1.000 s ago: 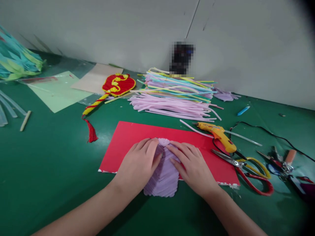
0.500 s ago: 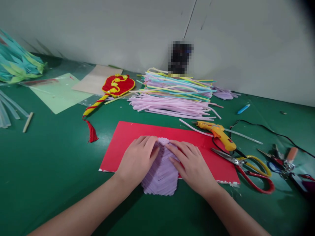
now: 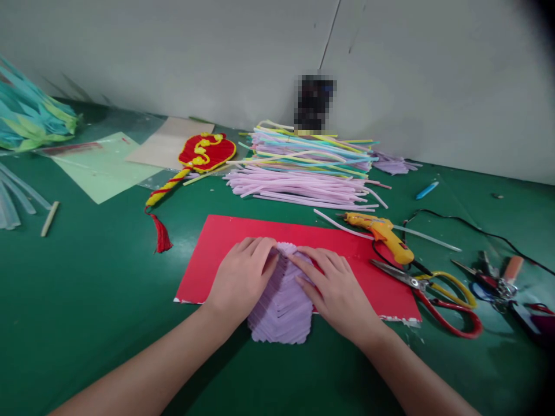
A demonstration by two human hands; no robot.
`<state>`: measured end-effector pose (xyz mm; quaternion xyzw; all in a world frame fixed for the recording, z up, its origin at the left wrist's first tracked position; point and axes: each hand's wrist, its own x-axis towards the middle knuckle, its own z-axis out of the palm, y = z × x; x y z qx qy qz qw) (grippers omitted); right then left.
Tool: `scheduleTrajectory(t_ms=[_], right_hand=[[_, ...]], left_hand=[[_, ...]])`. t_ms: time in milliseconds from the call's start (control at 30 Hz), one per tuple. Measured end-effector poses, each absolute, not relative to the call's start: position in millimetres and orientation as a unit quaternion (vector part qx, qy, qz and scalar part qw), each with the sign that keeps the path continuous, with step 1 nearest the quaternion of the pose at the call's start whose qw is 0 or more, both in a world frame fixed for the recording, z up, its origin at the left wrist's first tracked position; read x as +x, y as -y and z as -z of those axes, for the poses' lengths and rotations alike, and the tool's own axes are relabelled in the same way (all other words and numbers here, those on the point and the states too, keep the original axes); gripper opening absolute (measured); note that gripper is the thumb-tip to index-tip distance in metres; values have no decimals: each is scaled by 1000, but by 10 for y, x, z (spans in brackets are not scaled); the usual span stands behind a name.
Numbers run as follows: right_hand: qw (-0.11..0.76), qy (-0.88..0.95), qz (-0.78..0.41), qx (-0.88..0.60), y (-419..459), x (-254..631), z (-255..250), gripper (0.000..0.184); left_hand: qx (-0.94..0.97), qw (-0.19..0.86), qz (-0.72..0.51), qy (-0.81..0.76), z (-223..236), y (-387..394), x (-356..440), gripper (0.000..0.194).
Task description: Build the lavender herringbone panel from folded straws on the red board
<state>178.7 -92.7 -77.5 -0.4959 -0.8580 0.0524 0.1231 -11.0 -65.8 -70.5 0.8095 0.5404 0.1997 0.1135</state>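
A lavender panel of chenille stems (image 3: 281, 319), laid in a herringbone pattern, lies partly on a red board (image 3: 198, 276) and partly on the green table. My left hand (image 3: 240, 278) grips its upper left edge, thumb and fingers pinched near the top. On the opposite side, my right hand (image 3: 337, 288) has its fingers bent over the upper right edge, fingertips pressing close to the middle seam. Both hands cover the panel's upper sides, so what lies under the fingertips is hidden. The rounded top edge shows between them.
Right of the board are a yellow glue gun (image 3: 388, 237), scissors (image 3: 416, 283) and keys (image 3: 505, 286). Behind lie bundled chenille stems (image 3: 299, 185), a red-and-yellow fan (image 3: 208, 153) with a tassel (image 3: 162, 234), and a pale green sheet (image 3: 102, 170). Glue sticks (image 3: 19, 190) lie left.
The whole view has shifted very slightly. Both hands stay on the lavender panel, with the right fingertips a touch nearer its middle seam.
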Motion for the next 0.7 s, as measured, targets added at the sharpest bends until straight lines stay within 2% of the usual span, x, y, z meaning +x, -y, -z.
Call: scheduleTrajectory(t_ms=[700], right_hand=[[127,860,-37,-494,924,1779,758,38]], left_hand=[[804,115,-195,-550,697,669,-104,13]])
